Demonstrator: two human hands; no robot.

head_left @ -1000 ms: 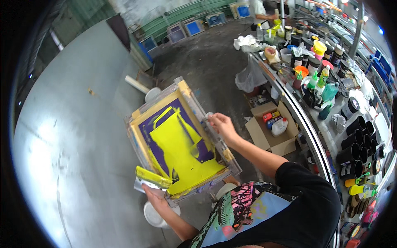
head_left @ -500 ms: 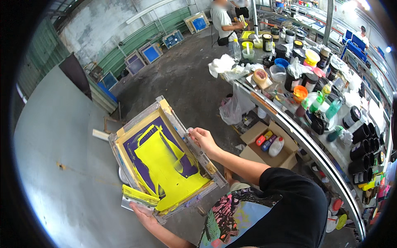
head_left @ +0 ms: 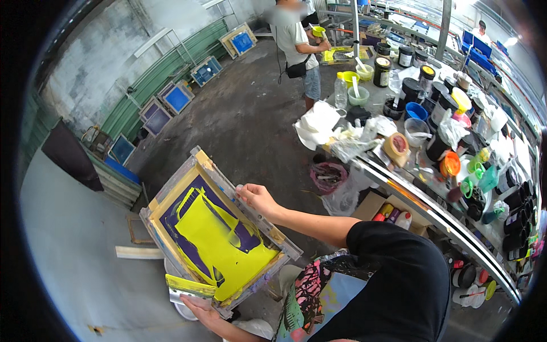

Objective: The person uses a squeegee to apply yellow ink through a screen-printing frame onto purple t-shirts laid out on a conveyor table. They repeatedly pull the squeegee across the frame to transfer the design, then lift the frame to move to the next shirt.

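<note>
A screen-printing frame (head_left: 208, 166) is held tilted in front of me, its mesh showing purple areas under a thick spread of bright yellow ink (head_left: 199, 219). My right hand (head_left: 257, 200) is closed round the frame's right-hand rail. At the near left corner, my left hand (head_left: 200, 312) holds a metal-backed squeegee (head_left: 191, 286) coated with yellow ink along its upper part. The squeegee lies against the frame's corner, and some of my left fingers are hidden beneath it.
A long bench (head_left: 393, 179) on the right carries black ink jars, tubs, a tape roll (head_left: 396, 146) and rags. Under it stands a cardboard box (head_left: 369, 206) with bottles. A co-worker (head_left: 296, 45) stands beyond. Several screens (head_left: 178, 98) lean along the left wall; a grey panel (head_left: 74, 239) stands near left.
My view has shifted, so the bench sits further right and the co-worker shows more fully. The frame appears slightly further left; both hands keep their hold. The co-worker now holds up a yellow bowl.
</note>
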